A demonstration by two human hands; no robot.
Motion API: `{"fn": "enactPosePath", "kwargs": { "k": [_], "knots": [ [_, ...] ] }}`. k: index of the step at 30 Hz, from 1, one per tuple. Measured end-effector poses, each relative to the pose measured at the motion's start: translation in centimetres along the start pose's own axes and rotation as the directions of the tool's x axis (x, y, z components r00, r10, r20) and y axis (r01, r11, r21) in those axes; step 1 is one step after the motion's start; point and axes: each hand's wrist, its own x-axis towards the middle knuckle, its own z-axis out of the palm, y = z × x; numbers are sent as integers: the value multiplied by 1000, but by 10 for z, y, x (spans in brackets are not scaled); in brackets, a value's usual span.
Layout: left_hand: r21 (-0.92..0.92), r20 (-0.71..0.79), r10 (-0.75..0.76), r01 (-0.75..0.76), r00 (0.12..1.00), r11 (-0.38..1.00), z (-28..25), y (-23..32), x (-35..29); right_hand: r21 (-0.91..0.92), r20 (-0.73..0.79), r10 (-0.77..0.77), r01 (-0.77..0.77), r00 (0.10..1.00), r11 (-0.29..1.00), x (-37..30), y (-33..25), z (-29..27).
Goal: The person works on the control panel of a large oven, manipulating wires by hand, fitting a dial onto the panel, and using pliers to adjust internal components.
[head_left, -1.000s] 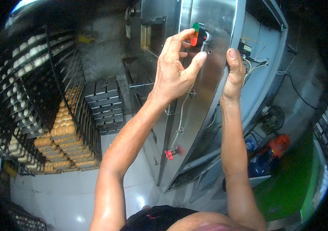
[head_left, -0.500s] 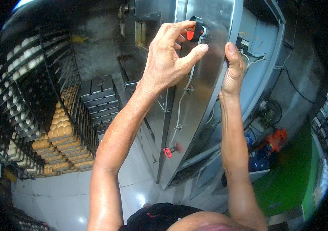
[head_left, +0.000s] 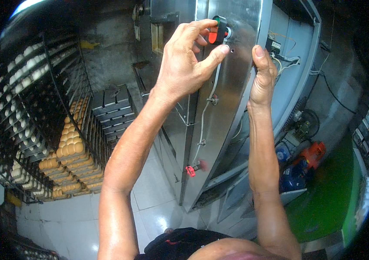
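Note:
My left hand [head_left: 188, 56] curls around a black push-button switch [head_left: 220, 27] with a green and a red button, high on a stainless-steel panel [head_left: 227, 91]. The index fingertip touches its upper part, and the thumb tip lies just below it. A small dark hole shows in the steel near the thumb. My right hand [head_left: 263, 80] wraps the panel's right edge, thumb in front; its other fingers are mostly hidden behind. Beside it, a light-blue compartment [head_left: 295, 39] holds a black electrical part [head_left: 273, 46] and loose wires. A pale cable [head_left: 204, 115] runs down the steel from the switch.
A red valve handle [head_left: 191, 170] sticks out low on the panel. On the left, a dark rack [head_left: 54, 82] carries pale round pieces; stacked trays of brown buns [head_left: 69, 149] stand beside it. Blue and orange equipment [head_left: 295, 175] sits by a green floor area [head_left: 323, 208] on the right.
My left thumb has shifted slightly up and left, uncovering the small hole in the steel. The left fingers remain at the switch, and my right hand stays at the edge.

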Motion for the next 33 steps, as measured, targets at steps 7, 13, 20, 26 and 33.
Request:
{"fn": "enactPosePath", "kwargs": {
  "k": [7,13,20,26,33],
  "knots": [
    [-257,-28,-94,84,995,963,10,-4,-10,22,-25,-33,33,999,999,2,2,4],
    [-499,79,-315,311,946,809,6,-2,6,124,-10,8,-6,1000,992,9,11,-6],
    [-366,247,-410,477,878,799,-20,2,31,295,-51,101,-82,994,952,10,-6,-3],
    [-249,326,-408,494,853,833,-29,13,45,84,-58,16,-11,998,996,1,-7,9],
    [-316,337,-414,516,846,796,-27,13,44,129,9,-6,5,1000,992,0,-13,11]
  ]
}}
